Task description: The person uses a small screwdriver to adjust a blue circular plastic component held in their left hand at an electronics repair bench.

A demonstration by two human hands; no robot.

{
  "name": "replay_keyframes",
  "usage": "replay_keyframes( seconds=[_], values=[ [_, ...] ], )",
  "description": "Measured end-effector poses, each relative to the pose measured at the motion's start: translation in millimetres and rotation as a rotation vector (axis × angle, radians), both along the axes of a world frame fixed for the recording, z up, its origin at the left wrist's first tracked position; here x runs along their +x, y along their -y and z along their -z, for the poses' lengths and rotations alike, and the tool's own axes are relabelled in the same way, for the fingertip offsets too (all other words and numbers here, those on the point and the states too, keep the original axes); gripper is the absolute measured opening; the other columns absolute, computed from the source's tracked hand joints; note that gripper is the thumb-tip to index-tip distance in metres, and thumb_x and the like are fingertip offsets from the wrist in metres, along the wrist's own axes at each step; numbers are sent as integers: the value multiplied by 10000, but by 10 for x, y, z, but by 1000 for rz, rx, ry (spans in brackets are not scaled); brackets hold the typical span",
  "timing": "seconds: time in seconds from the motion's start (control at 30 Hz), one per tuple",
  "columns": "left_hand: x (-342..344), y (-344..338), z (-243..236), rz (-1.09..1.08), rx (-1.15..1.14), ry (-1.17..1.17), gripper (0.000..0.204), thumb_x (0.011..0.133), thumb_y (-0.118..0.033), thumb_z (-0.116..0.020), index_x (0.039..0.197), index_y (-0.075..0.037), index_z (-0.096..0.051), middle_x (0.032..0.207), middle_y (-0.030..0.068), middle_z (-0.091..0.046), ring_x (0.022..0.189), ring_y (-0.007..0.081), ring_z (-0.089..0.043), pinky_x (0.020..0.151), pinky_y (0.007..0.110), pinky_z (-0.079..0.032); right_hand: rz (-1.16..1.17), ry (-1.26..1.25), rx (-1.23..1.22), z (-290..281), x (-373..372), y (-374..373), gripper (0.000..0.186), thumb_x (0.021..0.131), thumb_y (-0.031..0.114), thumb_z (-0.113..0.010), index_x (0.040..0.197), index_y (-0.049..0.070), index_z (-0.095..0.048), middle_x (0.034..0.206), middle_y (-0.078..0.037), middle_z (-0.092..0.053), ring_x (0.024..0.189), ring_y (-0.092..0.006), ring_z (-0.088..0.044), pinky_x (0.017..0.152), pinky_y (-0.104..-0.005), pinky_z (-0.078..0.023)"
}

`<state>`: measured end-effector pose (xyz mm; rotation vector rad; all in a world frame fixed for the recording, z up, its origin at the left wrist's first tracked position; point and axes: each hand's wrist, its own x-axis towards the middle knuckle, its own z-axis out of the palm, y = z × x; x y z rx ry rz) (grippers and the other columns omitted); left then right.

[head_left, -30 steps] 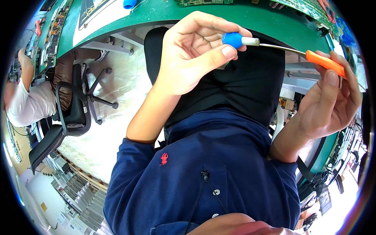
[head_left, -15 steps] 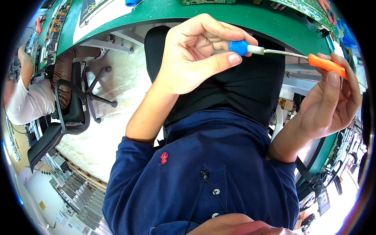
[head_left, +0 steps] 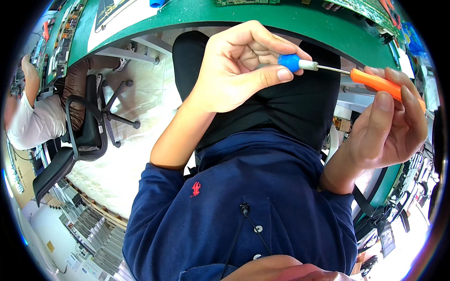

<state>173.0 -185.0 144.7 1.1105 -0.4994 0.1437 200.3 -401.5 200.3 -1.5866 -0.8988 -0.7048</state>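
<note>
My left hand [head_left: 234, 70] pinches a short blue piece [head_left: 288, 62] between thumb and fingers, a pale collar on its right end. Most of its back end is hidden by the fingers. From that collar a thin metal shaft [head_left: 335, 70] runs right to a slim orange handle [head_left: 375, 80]. The thumb and fingers of my right hand [head_left: 384, 122] grip this handle, which looks like a screwdriver's. Whether the shaft enters the collar or only touches it I cannot tell. Both hands are raised above my lap, near the green table's [head_left: 187, 18] front edge.
Circuit boards [head_left: 248, 2] lie along the table's far side, and a dark sheet with a white border [head_left: 112, 28] lies at the left. A blue cap-like piece [head_left: 157, 3] is beside it. Another person [head_left: 37, 117] sits at the left by a black chair [head_left: 89, 126].
My right hand has moved left with the orange handle, and less of the metal shaft shows. The left hand and the blue piece have shifted slightly right and down.
</note>
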Motion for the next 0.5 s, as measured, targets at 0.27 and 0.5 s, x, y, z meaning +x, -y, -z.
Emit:
replay_keyframes(
  seconds=[0.27, 0.5],
  values=[
    [35, 39, -37, -142, 666, 196, 310, 846, -34, -650, 1147, 16, -592, 935, 92, -666, 823, 160, -646, 727, 268, -510, 47, -146, 19, -77, -2, -396, 559, 912, -64, -410, 1419, 14, -187, 1052, -347, -583, 828, -409, -675, 751, -464, -573],
    [-6, 218, 112, -205, 651, 142, 147, 922, -82, -558, 1037, 7, -537, 900, 85, -604, 800, 187, -599, 737, 292, -493, -686, -618, 465, -4, 83, -396, 387, 1023, 338, -307, 1113, 56, -556, 755, -51, -468, 753, -212, -503, 811, -367, -379]
  ],
)
